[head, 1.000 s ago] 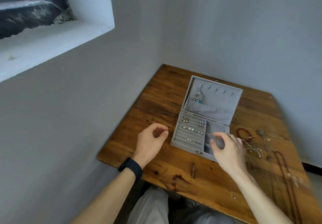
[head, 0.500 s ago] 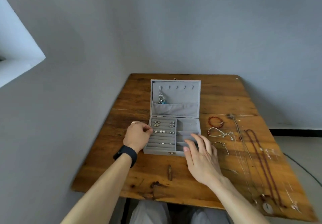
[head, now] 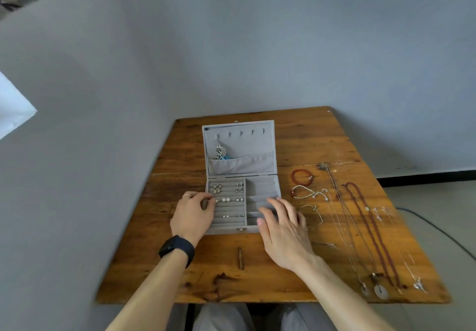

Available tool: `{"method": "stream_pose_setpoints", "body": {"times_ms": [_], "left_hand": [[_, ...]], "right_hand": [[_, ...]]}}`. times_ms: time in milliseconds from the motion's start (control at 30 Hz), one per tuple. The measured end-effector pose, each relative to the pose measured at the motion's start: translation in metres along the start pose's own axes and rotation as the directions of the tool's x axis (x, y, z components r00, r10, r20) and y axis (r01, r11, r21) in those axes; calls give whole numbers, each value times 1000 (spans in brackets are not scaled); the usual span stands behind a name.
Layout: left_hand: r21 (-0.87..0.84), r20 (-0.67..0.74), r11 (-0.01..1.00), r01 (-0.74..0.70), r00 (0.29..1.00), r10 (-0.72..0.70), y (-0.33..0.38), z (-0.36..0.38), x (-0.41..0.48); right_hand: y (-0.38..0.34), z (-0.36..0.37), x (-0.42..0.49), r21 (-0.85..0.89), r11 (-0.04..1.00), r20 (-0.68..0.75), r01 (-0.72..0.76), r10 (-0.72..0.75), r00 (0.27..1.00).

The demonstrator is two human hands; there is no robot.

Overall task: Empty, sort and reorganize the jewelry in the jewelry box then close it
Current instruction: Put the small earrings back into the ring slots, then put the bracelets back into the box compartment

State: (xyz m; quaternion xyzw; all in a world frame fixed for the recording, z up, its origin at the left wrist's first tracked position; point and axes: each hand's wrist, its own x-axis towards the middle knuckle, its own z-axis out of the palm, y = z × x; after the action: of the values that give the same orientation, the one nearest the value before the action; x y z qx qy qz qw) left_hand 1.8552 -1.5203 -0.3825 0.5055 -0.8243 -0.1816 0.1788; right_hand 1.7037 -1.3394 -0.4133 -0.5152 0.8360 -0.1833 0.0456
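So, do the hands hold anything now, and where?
Right hand: flat over the jewelry box, holding nothing. Left hand: fingertips curled at the box's left wall; whether they pinch anything cannot be told.

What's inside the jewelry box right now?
Left slotted rows hold small earrings; one dangling piece hangs in the lid. The right compartments look bare where visible, but the right hand covers their front.
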Motion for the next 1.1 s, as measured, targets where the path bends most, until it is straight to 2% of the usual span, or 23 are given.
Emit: {"method": "stream_pose_setpoints", "body": {"times_ms": [300, 733, 867, 967, 1100], "left_hand": [[-115, 52, 992, 57, 997, -51, 8, 0, -2], [-232, 114, 973, 12, 993, 15, 0, -10, -9], [-193, 38, 978, -77, 996, 86, 7, -12, -16], [-128, -39, 969, -210, 978, 207, 19, -10, -16], [-40, -36, 924, -379, 925, 378, 61, -3, -8]], "right_hand": [[0, 0, 0, 44, 999, 20, -10, 9, 1000], [0, -1, -1, 40, 999, 1, 17, -17, 1000], [9, -10, -3, 52, 996, -18, 71, -70, 997], [26, -20, -3, 34, 995, -153, 94, -88, 984], [68, -39, 12, -9, 998, -288, -60, 55, 956]]}}
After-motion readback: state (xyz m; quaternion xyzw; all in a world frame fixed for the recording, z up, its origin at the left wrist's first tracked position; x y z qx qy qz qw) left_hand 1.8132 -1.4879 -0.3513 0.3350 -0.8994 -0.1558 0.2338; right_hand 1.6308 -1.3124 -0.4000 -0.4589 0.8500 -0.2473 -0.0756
